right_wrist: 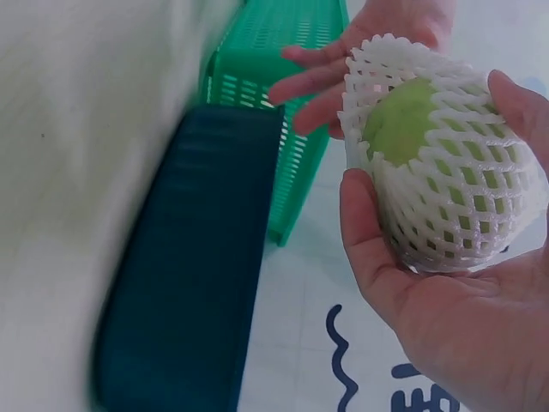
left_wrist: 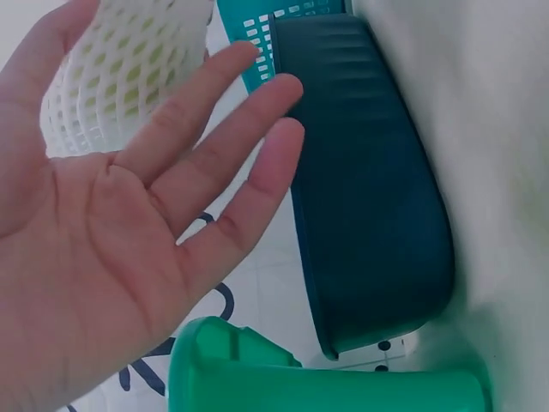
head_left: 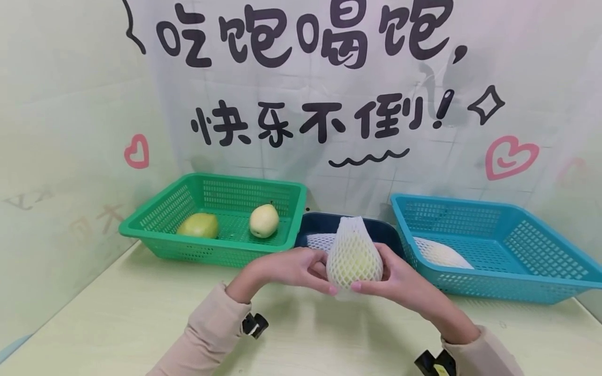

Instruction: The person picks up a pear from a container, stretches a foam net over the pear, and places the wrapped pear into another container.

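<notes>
Below the left hand (head_left: 293,269) and the right hand (head_left: 400,279), nearest the eye, beige sleeves (head_left: 207,329) cross the table (head_left: 320,344). Between the hands, above the table, is a green fruit (right_wrist: 399,124) in a white net (head_left: 355,261), narrow end up. The right hand is clamped around it; the left meets it from the other side, thumb at the net, three fingers stretched out, and I cannot tell whether it pinches. Just past the hands is a dark bin (head_left: 378,227), with netting (head_left: 320,241) inside. Beyond the left hand, a green basket (head_left: 188,250) holds a yellowish fruit (head_left: 199,226) and a pear (head_left: 264,222). Beyond the right, a blue basket (head_left: 498,286) holds a netted piece (head_left: 442,254). Farthest from both hangs a sheet (head_left: 291,175) with black lettering (head_left: 322,125).
</notes>
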